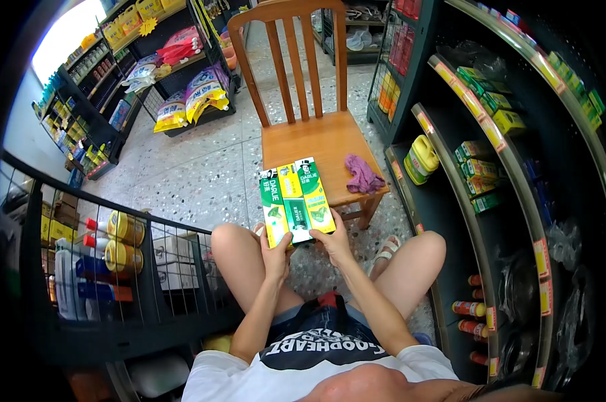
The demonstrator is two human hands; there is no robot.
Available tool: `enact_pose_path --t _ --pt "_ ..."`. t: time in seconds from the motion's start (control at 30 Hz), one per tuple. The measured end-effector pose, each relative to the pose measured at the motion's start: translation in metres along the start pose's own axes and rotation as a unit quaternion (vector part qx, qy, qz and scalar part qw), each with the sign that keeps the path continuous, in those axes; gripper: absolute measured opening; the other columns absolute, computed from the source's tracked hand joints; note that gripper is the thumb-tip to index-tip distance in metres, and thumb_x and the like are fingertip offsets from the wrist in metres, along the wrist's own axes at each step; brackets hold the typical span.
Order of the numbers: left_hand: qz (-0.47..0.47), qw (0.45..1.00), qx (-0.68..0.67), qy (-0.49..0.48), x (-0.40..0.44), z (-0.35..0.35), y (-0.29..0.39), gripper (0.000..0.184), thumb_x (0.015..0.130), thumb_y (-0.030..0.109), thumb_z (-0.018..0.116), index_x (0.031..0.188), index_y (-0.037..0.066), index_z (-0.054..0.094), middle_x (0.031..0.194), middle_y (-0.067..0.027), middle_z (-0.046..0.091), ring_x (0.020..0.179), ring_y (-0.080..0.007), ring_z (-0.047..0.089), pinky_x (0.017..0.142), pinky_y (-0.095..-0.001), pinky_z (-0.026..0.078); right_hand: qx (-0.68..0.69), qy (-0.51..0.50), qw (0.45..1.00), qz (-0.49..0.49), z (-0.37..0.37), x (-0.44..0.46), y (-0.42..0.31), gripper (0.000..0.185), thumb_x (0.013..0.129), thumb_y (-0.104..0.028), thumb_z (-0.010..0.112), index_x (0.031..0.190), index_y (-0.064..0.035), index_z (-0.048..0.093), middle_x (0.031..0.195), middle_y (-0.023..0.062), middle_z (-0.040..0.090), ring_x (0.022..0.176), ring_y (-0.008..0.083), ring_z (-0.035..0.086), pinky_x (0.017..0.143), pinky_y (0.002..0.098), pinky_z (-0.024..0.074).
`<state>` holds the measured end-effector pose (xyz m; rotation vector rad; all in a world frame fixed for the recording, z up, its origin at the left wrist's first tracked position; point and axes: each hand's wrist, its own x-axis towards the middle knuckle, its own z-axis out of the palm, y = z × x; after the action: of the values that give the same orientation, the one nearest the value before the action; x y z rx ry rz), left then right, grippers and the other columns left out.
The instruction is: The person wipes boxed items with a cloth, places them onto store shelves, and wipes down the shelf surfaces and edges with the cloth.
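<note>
Both hands hold a set of green, white and yellow Darlie toothpaste boxes (296, 204), lying side by side with their long sides together. My left hand (276, 256) grips the near left corner, thumb on top. On the near right corner, my right hand (334, 242) has its thumb on the upper face; the fingers underneath are mostly hidden. The boxes' far end overlaps the front of the wooden chair's seat (316, 137) in view, and I cannot tell whether they touch it. A crumpled purple cloth (364, 175) lies on the seat, right of the boxes.
At right, a curved shelf unit holds small green and yellow boxes (477, 167), a yellow jug (421, 159) and red-capped bottles (469, 308). To the left stands a wire-fronted rack (182, 231) with yellow tubs (124, 256). Detergent bags (206, 90) fill a shelf farther back.
</note>
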<state>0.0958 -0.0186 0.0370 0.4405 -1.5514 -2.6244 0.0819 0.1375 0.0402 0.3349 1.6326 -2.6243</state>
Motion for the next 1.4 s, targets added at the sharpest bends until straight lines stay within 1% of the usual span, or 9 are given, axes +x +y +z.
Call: enact_pose_path --t 0.17,0.3,0.43,0.6,0.97,1.17,1.27,1.33,1.4 --pt "0.029 0.999 0.033 0.028 -0.044 0.019 -0.006 0.059 0.086 -0.003 0.067 0.137 0.005 0.039 0.114 -0.0082 0.06 0.101 -0.0171 0.062 0.077 -0.0285 0.054 0.006 -0.008 1.0 -0.024 -0.023 -0.032 -0.007 0.077 0.075 0.005 0.076 0.141 0.0012 0.037 0.124 0.0102 0.056 0.107 0.0172 0.059 0.085 0.0279 0.0517" --pt "0.027 0.999 0.03 0.013 -0.077 0.032 -0.011 0.071 0.082 -0.006 0.07 0.141 0.004 0.032 0.123 -0.0116 0.055 0.105 -0.0199 0.061 0.083 -0.0327 0.056 0.059 -0.024 0.997 -0.049 -0.044 -0.061 -0.019 0.076 0.075 0.005 0.076 0.14 0.002 0.038 0.124 0.0106 0.057 0.107 0.0172 0.059 0.087 0.0282 0.0514" --pt "0.062 0.997 0.022 -0.031 -0.103 0.066 0.005 0.072 0.081 -0.006 0.071 0.141 0.005 0.033 0.123 -0.0091 0.055 0.108 -0.018 0.059 0.088 -0.0302 0.053 0.064 -0.007 0.992 -0.112 -0.055 -0.091 -0.054 0.079 0.075 0.003 0.077 0.142 0.0037 0.036 0.124 0.01 0.057 0.108 0.0167 0.059 0.089 0.0281 0.0504" --pt "0.092 0.985 0.003 -0.147 -0.12 0.117 0.033 0.07 0.082 -0.007 0.069 0.141 0.004 0.033 0.125 -0.009 0.052 0.111 -0.0178 0.056 0.092 -0.029 0.049 0.064 0.019 0.973 -0.221 -0.065 -0.12 -0.116 0.081 0.076 0.0 0.077 0.145 0.0016 0.035 0.131 0.0075 0.054 0.118 0.0148 0.052 0.1 0.0294 0.0432" --pt "0.04 0.914 -0.095 -0.392 -0.146 0.273 0.105 0.072 0.081 -0.006 0.07 0.142 0.0 0.032 0.124 -0.0094 0.053 0.111 -0.0165 0.056 0.094 -0.0296 0.048 -0.047 0.199 0.875 -0.438 -0.066 -0.194 -0.281 0.082 0.077 0.0 0.076 0.145 0.0064 0.03 0.131 0.0118 0.054 0.116 0.0156 0.054 0.098 0.0293 0.0451" --pt "0.034 0.833 -0.112 -0.541 -0.171 0.385 0.151 0.073 0.081 -0.002 0.073 0.142 -0.001 0.031 0.124 -0.0102 0.054 0.107 -0.0149 0.058 0.09 -0.0275 0.049 -0.043 0.308 0.79 -0.528 -0.072 -0.227 -0.37 0.074 0.078 0.002 0.074 0.14 0.0059 0.036 0.123 0.011 0.06 0.108 0.0148 0.059 0.092 0.0274 0.0487" --pt "-0.009 0.781 -0.137 -0.609 -0.193 0.449 0.169 0.071 0.08 0.003 0.076 0.138 0.0 0.035 0.117 -0.0086 0.058 0.098 -0.0145 0.063 0.078 -0.0248 0.052 -0.076 0.365 0.755 -0.539 -0.083 -0.248 -0.422 0.067 0.078 -0.001 0.075 0.136 -0.0003 0.043 0.113 0.0076 0.064 0.097 0.0131 0.063 0.078 0.027 0.0529" --pt "-0.044 0.759 -0.115 -0.64 -0.21 0.485 0.179 0.075 0.079 0.008 0.077 0.139 0.002 0.033 0.116 -0.0103 0.059 0.098 -0.0174 0.063 0.077 -0.0297 0.053 -0.099 0.409 0.732 -0.535 -0.084 -0.267 -0.456 0.058 0.079 -0.006 0.076 0.13 -0.0043 0.049 0.105 0.0045 0.066 0.087 0.0124 0.065 0.067 0.0277 0.0538" --pt "-0.058 0.736 -0.088 -0.668 -0.225 0.529 0.18 0.078 0.078 0.011 0.079 0.139 0.003 0.032 0.117 -0.0112 0.059 0.101 -0.0192 0.062 0.078 -0.0365 0.054 -0.103 0.445 0.724 -0.518 -0.097 -0.283 -0.488 0.051 0.078 -0.007 0.076 0.123 -0.004 0.052 0.105 0.0062 0.065 0.089 0.0162 0.066 0.069 0.032 0.0558"
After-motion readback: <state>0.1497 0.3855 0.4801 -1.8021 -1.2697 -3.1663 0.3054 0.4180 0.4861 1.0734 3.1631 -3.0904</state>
